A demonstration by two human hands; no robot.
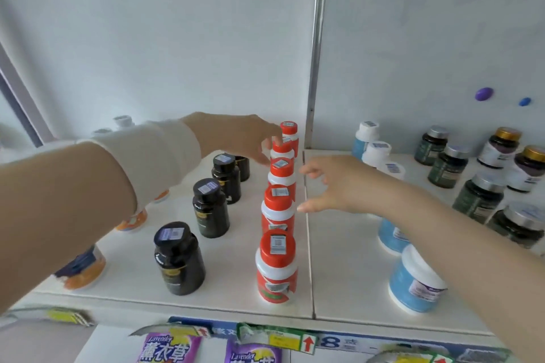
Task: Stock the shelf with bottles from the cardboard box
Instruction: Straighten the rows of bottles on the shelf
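Note:
A row of several red-capped white bottles (pixel 277 268) runs front to back along the right edge of the left shelf panel (pixel 230 298). My left hand (pixel 241 135), with a white sleeve on the forearm, reaches over the shelf, and its fingertips touch the cap of the second bottle from the back (pixel 283 147). My right hand (pixel 333 183) hovers just right of the row beside the middle bottles, fingers spread and loosely bent, holding nothing. The cardboard box is out of view.
Black bottles (pixel 180 259) stand in a row left of the red ones, and orange-labelled bottles (pixel 85 268) further left. On the right panel are blue-and-white bottles (pixel 413 283) and dark jars with silver or gold lids (pixel 477 197). Lavender packs (pixel 168 348) hang below.

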